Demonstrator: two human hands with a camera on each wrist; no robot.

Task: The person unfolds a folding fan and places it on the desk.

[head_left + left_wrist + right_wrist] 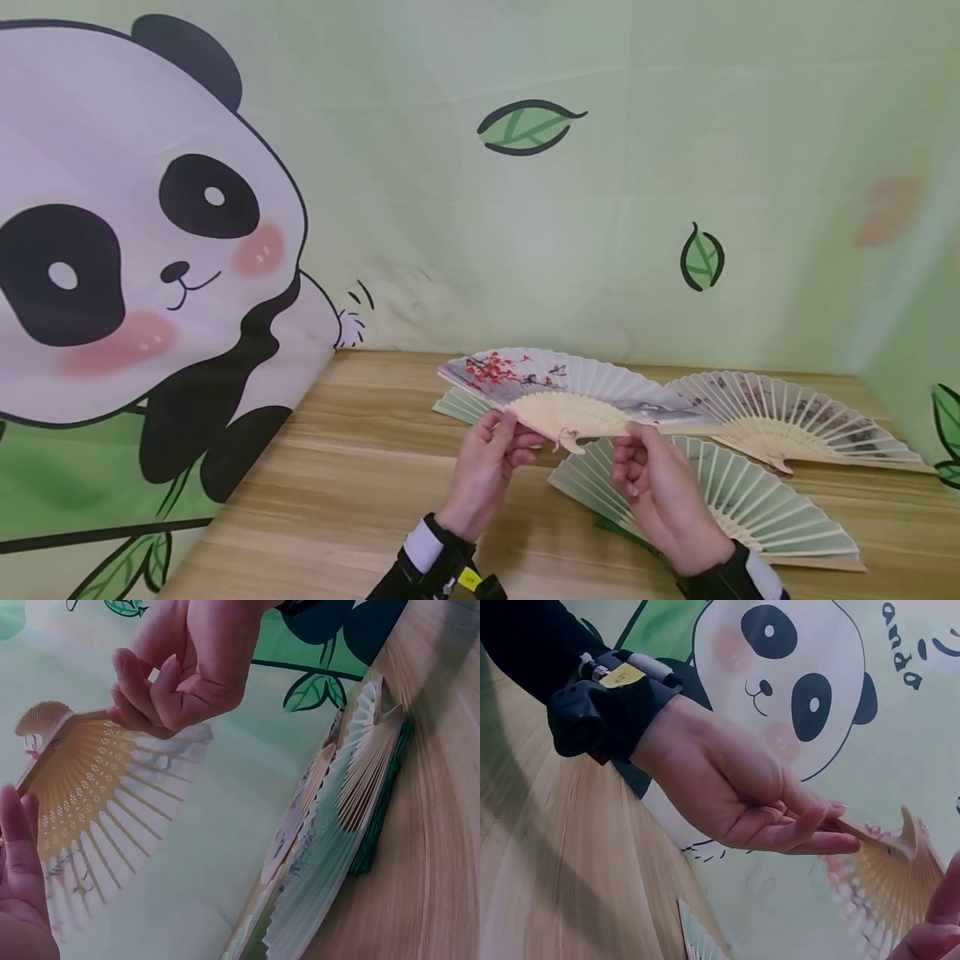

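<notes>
My left hand [483, 471] pinches one outer stick of a spread folding fan [600, 383], and my right hand [667, 500] pinches the other. The fan is pale, with red blossoms at its left and grey painting at its right. Its bamboo ribs are pierced with small holes, as the left wrist view shows, and a small pink loop hangs from the pivot. Held above the table, it partly hides another pale green fan [453, 407] behind it. Below my right hand lies an open light green fan [787, 508] with a dark green tassel [367, 844].
An open fan with dark floral print [810, 408] lies at the right of the wooden table [315, 492]. A green backdrop [420, 208] with a panda drawing [142, 250] and leaves rises behind the table and along its left side.
</notes>
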